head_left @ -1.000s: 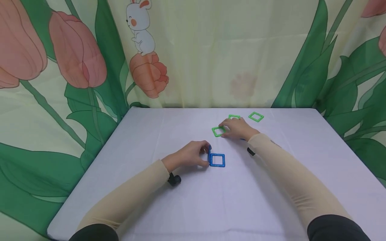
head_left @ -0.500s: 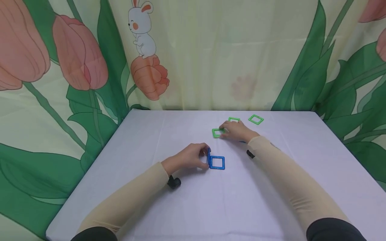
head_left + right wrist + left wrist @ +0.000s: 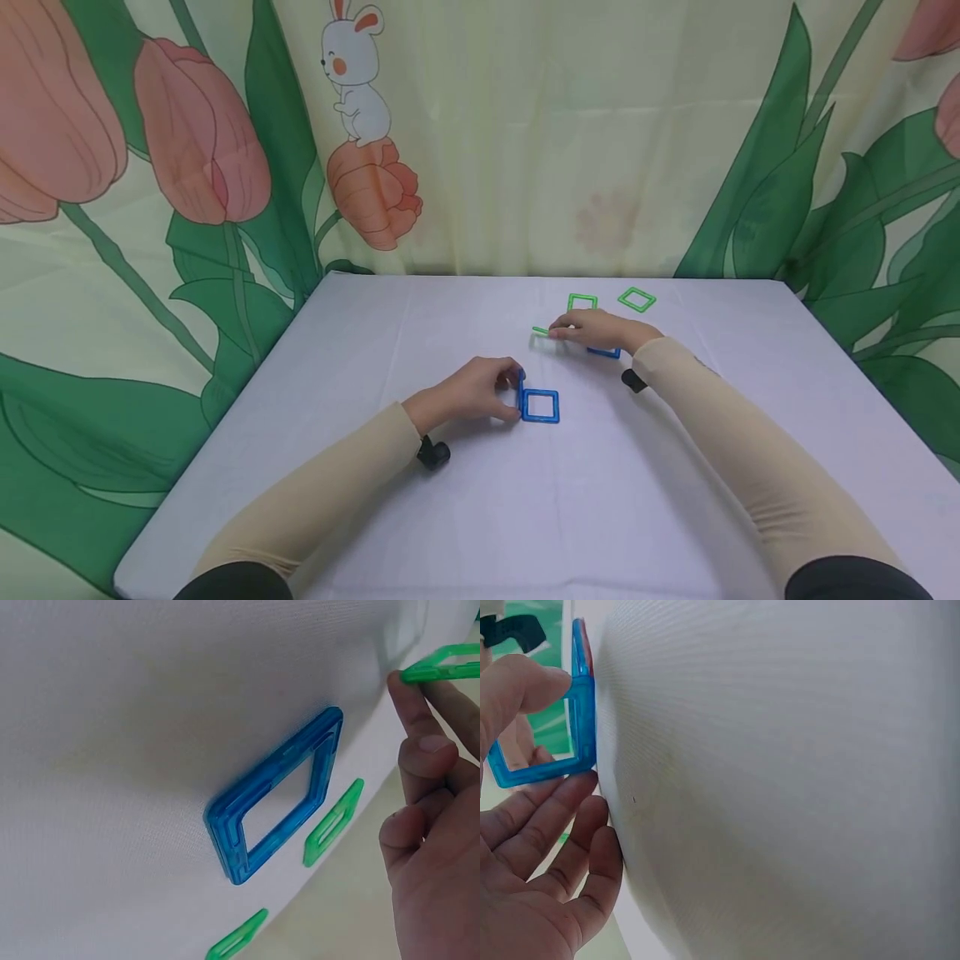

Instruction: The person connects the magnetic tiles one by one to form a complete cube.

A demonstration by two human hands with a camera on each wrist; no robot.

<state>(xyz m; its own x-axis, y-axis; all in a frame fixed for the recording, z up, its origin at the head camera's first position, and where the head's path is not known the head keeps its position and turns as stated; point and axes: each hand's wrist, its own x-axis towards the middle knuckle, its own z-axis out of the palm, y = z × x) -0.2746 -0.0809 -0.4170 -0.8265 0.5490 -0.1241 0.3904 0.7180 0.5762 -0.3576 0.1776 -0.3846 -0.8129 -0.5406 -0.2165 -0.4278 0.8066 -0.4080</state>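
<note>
Tulip-print curtain (image 3: 495, 167) hangs behind a white-covered counter (image 3: 375, 333). At centre, the left hand (image 3: 471, 389) has its grip pinching an upright blue frame (image 3: 521, 393), touching a flat blue square (image 3: 556, 407) on its right. Farther right, the right hand (image 3: 592, 327) pinches a green frame (image 3: 540, 331) above the cloth; two green tiles (image 3: 644, 293) lie beyond.

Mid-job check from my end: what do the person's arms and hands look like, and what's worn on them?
Left hand and right hand show no gloves. Both forearms wear long beige sleeves, with black fabric above them. A small black device sits at each wrist. The right sleeve bears a tiny dark mark, unreadable.
</note>
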